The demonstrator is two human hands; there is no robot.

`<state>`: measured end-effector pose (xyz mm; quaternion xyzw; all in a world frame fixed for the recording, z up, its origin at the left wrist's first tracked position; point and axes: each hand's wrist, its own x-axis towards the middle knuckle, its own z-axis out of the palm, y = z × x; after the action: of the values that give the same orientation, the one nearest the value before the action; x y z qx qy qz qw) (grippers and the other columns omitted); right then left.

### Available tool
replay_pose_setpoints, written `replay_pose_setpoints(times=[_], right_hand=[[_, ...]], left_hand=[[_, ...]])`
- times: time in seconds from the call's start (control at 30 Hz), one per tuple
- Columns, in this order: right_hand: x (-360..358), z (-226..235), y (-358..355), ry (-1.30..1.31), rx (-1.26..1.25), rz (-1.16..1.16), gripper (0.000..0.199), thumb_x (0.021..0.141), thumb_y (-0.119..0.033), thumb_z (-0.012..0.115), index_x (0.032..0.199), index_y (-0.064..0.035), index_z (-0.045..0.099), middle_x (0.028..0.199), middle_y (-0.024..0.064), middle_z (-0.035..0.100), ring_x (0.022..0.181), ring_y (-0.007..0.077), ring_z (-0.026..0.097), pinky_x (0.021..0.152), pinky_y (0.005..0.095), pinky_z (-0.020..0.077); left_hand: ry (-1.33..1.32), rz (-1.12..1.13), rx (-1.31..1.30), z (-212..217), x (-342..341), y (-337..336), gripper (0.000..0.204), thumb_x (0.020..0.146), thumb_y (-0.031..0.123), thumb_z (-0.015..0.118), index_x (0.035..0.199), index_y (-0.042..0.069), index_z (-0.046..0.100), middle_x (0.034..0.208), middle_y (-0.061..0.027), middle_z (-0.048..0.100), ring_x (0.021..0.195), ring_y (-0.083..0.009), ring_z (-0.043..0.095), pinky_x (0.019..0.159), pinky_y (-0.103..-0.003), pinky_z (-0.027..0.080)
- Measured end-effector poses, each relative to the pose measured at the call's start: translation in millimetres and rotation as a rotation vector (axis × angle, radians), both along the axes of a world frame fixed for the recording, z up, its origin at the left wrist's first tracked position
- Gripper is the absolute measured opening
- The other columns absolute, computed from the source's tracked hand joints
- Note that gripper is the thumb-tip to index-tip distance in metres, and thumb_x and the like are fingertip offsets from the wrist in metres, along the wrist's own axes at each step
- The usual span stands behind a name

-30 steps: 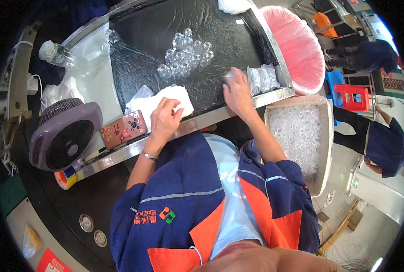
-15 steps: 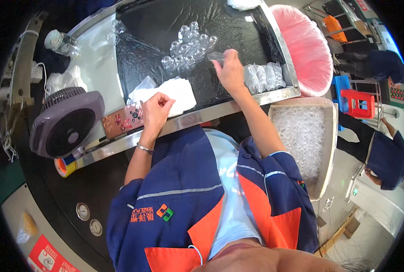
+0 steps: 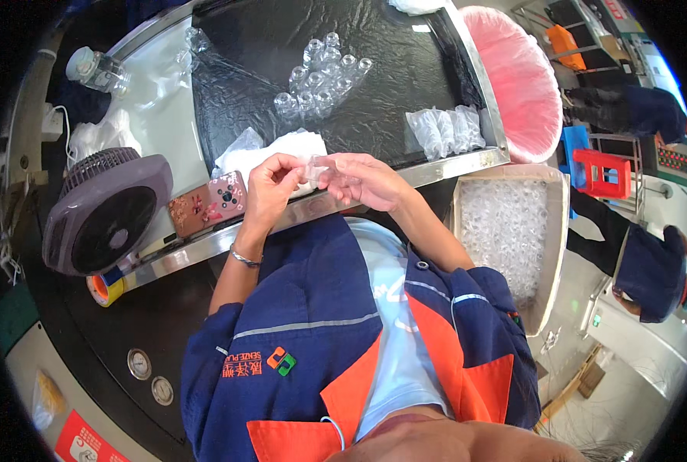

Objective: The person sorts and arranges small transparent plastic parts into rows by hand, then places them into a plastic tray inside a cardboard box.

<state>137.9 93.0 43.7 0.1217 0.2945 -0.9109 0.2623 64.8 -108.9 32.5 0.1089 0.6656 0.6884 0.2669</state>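
My right hand point(image 3: 368, 182) holds a small clear plastic piece point(image 3: 317, 168) over the table's front edge, its fingers curled around one end. Close against the other end, my left hand point(image 3: 269, 189) has thumb and forefinger pinched together; what they grip, if anything, is too small to tell. Behind my hands lies a white cloth or paper stack point(image 3: 301, 143), partly covered by them. Farther back, several clear bottle-like plastic pieces point(image 3: 313, 81) stand in a cluster on the black plastic sheet point(image 3: 243, 46). A row of clear bagged pieces point(image 3: 445, 132) lies at the table's right front corner.
A grey fan point(image 3: 108, 212) and a phone in a pink patterned case point(image 3: 206, 204) are at the left, with a clear jar point(image 3: 97, 71) behind. On the right stand a pink-lined tub point(image 3: 509, 81) and a box of clear pieces point(image 3: 505, 231). A person point(image 3: 651, 269) stands beyond.
My right hand has come from the right of the cluster toward my left hand, bringing the clear plastic piece. My left hand has shifted slightly right, still pinched.
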Motion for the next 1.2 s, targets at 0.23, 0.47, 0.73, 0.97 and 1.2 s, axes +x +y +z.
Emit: replay_pose_setpoints(times=[0.23,0.47,0.73,0.97,1.2], right_hand=[[5.2,3.8,-17.9,0.146,0.763,-0.099,0.044,0.099,-0.022,0.047,0.139,-0.0045,0.038,0.107,0.0043,0.058,0.089,0.0087,0.057,0.075,0.0248,0.0493],[11.7,0.4,-5.7,0.154,0.161,-0.271,0.040,0.096,-0.012,0.047,0.135,-0.0026,0.043,0.126,0.0114,0.054,0.114,0.0193,0.053,0.096,0.0337,0.0454],[4.7,4.7,1.1,0.106,0.087,-0.119,0.037,0.095,-0.013,0.051,0.131,-0.0028,0.049,0.129,0.0099,0.051,0.115,0.0170,0.052,0.098,0.0325,0.0428],[9.9,-11.6,45.6,0.671,2.076,-0.263,0.019,0.080,-0.009,0.062,0.096,-0.0032,0.069,0.128,0.0199,0.050,0.122,0.0381,0.044,0.101,0.0452,0.0391],[-59.4,6.2,53.4,0.732,2.202,-0.388,0.047,0.077,-0.012,0.068,0.121,-0.0072,0.053,0.124,0.0158,0.050,0.118,0.0346,0.046,0.094,0.0464,0.0404]], left_hand=[[0.463,-0.168,-0.063,18.6,19.6,29.9,0.005,0.078,-0.003,0.063,0.081,0.001,0.064,0.076,-0.0072,0.063,0.064,-0.0140,0.060,0.056,-0.027,0.046],[0.505,-0.204,-0.037,25.3,16.9,41.1,0.005,0.077,-0.003,0.064,0.081,0.001,0.065,0.074,-0.0075,0.063,0.063,-0.0156,0.061,0.056,-0.028,0.046],[0.724,-0.389,-0.036,17.6,38.0,54.7,0.016,0.074,-0.005,0.066,0.089,0.002,0.065,0.081,-0.0133,0.066,0.071,-0.0273,0.065,0.063,-0.032,0.051],[0.665,-0.101,-0.313,7.8,8.5,20.3,0.020,0.076,0.001,0.071,0.095,0.003,0.063,0.092,-0.0111,0.064,0.070,-0.0228,0.065,0.061,-0.033,0.051],[0.660,-0.097,-0.678,-13.6,-1.3,-4.3,0.018,0.076,0.011,0.074,0.085,0.002,0.063,0.076,-0.0119,0.064,0.064,-0.0230,0.065,0.057,-0.034,0.049]])
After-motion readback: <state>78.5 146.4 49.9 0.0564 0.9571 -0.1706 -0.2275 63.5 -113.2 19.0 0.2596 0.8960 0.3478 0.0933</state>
